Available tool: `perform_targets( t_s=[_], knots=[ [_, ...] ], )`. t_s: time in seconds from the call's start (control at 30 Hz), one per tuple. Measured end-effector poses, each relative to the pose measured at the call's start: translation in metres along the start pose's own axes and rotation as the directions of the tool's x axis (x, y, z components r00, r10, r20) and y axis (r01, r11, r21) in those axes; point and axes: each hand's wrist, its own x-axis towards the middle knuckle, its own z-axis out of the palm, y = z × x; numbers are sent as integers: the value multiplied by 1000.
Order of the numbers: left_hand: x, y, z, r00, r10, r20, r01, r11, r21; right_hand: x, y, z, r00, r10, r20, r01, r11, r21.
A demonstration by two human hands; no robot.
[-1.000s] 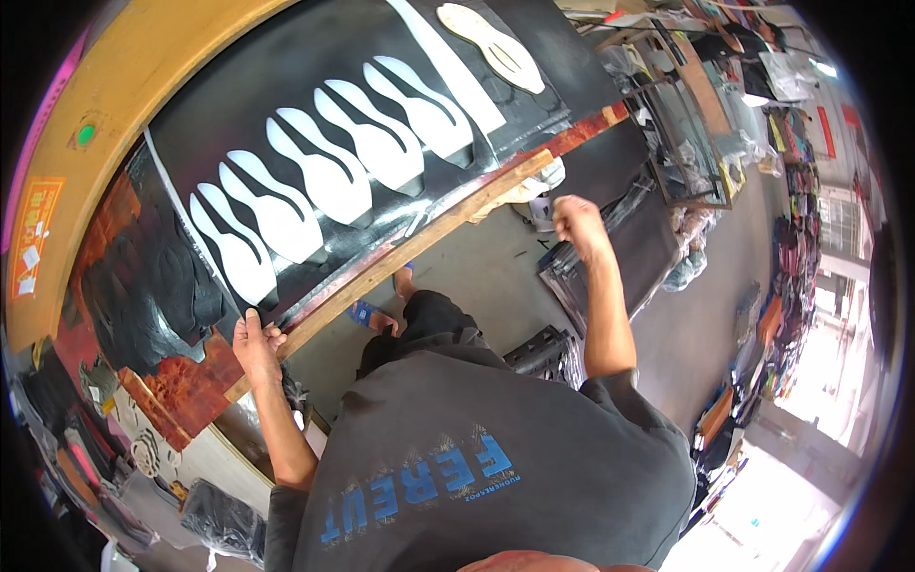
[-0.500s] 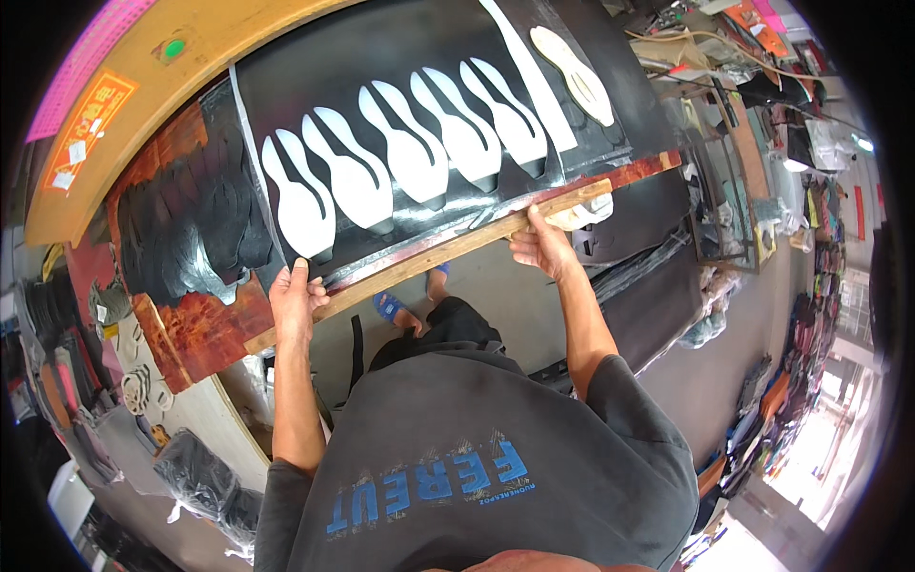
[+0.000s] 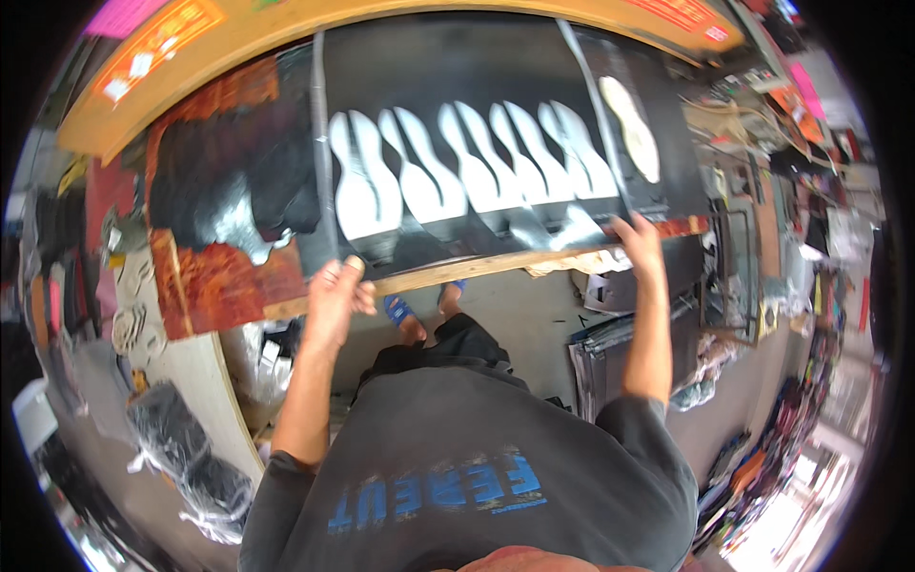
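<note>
A glossy black sheet [image 3: 448,67] lies over the workbench in front of me, its near edge raised and wavy with bright reflections. My left hand [image 3: 335,297] pinches the sheet's near left corner, thumb on top. At the near right corner my right hand [image 3: 640,246] is closed on the sheet, somewhat blurred. Between my hands, a row of several white insole-shaped areas [image 3: 367,181] crosses the sheet; whether they are pieces or cut-outs I cannot tell. Right of them lies a cream sole-shaped piece [image 3: 629,129].
The bench's wooden front edge [image 3: 448,273] runs just below my hands. Ragged black material [image 3: 229,172] covers the reddish-brown bench top at left. A yellow beam [image 3: 381,21] arches along the far side. Black plastic-wrapped bundles [image 3: 172,429] stand at lower left; dark sheets [image 3: 629,348] lean at right.
Both hands have shifted right in view and the sheet's near edge has lifted, now bulging with reflections. My view has turned, so the bench appears more level.
</note>
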Motion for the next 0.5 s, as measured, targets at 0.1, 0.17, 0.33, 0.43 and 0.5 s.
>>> perform_targets(
  t_s=[0.1,0.17,0.33,0.43,0.5],
  knots=[
    [-41,-39,-23,976,-214,42,200,956,214,-59,20,-47,966,250,63,-237,958,-164],
    [-56,-57,-30,994,-100,-34,102,820,564,-79,45,-56,925,375,67,-362,919,-155],
    [-6,-51,-14,832,544,-112,-157,423,892,-13,91,-43,966,233,-109,-242,968,-70],
    [39,-37,8,876,451,-172,-56,450,891,45,103,-16,996,-52,-75,28,956,-293],
    [56,-34,21,933,316,-172,15,444,896,65,106,-8,998,-33,-56,10,927,-375]
  ],
)
